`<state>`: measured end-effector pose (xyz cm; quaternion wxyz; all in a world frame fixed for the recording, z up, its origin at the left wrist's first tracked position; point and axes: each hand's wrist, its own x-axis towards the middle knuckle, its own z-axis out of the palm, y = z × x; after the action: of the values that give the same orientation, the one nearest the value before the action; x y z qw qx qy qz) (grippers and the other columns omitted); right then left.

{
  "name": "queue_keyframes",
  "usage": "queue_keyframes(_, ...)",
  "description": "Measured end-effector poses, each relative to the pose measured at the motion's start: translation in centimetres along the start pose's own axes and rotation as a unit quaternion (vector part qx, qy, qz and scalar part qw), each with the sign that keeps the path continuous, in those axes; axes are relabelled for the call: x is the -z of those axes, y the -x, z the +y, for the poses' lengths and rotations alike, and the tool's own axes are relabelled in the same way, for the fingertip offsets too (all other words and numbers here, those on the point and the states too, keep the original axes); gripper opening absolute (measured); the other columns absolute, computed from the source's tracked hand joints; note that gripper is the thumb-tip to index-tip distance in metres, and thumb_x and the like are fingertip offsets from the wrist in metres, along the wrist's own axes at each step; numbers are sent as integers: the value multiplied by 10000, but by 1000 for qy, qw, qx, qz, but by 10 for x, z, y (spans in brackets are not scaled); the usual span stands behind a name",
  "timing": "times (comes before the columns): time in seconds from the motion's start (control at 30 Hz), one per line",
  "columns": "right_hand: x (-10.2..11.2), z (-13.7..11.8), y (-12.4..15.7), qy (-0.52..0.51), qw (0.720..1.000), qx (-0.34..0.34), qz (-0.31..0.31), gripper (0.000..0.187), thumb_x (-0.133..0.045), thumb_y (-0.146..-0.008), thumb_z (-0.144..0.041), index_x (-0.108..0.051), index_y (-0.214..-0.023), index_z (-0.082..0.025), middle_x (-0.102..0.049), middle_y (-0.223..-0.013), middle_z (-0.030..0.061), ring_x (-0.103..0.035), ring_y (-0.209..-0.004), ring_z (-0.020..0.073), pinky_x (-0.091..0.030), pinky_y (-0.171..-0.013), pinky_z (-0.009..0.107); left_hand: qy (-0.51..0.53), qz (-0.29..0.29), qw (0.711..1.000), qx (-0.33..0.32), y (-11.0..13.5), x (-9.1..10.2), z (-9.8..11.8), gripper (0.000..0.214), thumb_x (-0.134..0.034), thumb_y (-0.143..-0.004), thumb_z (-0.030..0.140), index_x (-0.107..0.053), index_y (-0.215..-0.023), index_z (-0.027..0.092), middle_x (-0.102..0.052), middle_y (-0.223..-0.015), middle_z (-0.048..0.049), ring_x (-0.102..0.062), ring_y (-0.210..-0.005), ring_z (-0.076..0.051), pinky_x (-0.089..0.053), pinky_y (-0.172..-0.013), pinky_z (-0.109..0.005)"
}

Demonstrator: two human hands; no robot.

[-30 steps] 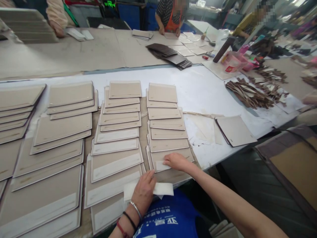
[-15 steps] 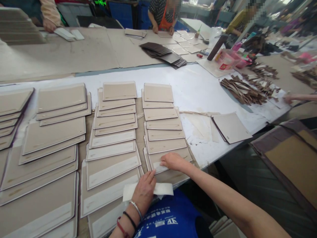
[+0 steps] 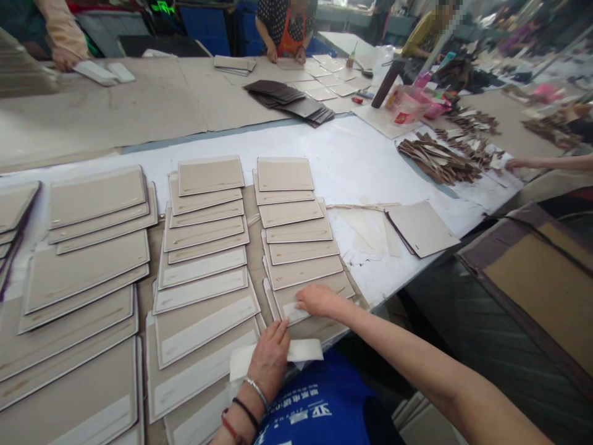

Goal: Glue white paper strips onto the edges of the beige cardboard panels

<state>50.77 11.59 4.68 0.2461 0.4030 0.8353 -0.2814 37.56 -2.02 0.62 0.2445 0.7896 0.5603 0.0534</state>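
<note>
My right hand [image 3: 317, 301] has its fingers curled on the right end of a short white strip [image 3: 291, 312], which lies along the lower edge of a beige panel [image 3: 319, 295]. Just left of it, the fingertips of my left hand [image 3: 272, 352] touch the strip's other end. Under my left palm are more white strips [image 3: 306, 350], poking out on both sides; its fingers are closed over them. The panel belongs to a column of overlapping beige panels. In the neighbouring column, lower panels carry white strips [image 3: 208, 334], while upper ones show brownish streaks.
More overlapping panels [image 3: 88, 266] spread to the left. A grey-beige panel stack [image 3: 421, 228] lies right, near the table edge. Farther off are dark panels [image 3: 291, 102], brown strip scraps [image 3: 435, 161] and a pink basket [image 3: 412, 105]. Other people work across the table and at right.
The view has turned slightly, so the table's contents sit farther left. My hands stay at the same strip, with hardly any movement.
</note>
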Motion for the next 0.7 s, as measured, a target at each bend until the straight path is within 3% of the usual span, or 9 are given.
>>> queue_keyframes(0.1, 4, 6, 9, -6, 1000, -12, 11, 283, -532, -764, -368, -657, -905, -155, -658, -931, 145, -585, -903, 263, -419, -736, 334, -17, -5, 1000, 18, -2, 4, 5, 430, -335, -698, -58, -569, -1030, 83, -528, -1219, -139, -474, -1125, -241, -392, -959, -412)
queue_keyframes(0.2, 9, 31, 27, -33, 998, -60, 18, 270, -597, -701, -394, -660, -854, -181, -659, -926, 113, -582, -900, 255, -412, -726, 310, -45, -18, 999, 22, -4, 8, 10, 449, -325, -676, -73, -579, -1012, 84, -532, -1220, -125, -481, -1119, -235, -397, -956, -397)
queue_keyframes(0.4, 1, 85, 60, -78, 983, -154, 57, 229, -496, -776, -358, -626, -884, -203, -654, -912, 83, -593, -861, 226, -400, -652, 278, -81, -30, 996, 10, -3, 10, 10, 469, -322, -649, -75, -585, -999, 89, -524, -1234, -114, -483, -1118, -219, -391, -966, -373)
queue_keyframes(0.7, -13, 93, 52, -113, 968, -199, 100, 282, -504, -759, -401, -599, -957, -224, -634, -991, 65, -571, -929, 218, -395, -696, 283, -111, -15, 994, -6, -1, 2, 6, 493, -349, -597, -85, -593, -988, 90, -541, -1212, -124, -496, -1109, -221, -403, -969, -362)
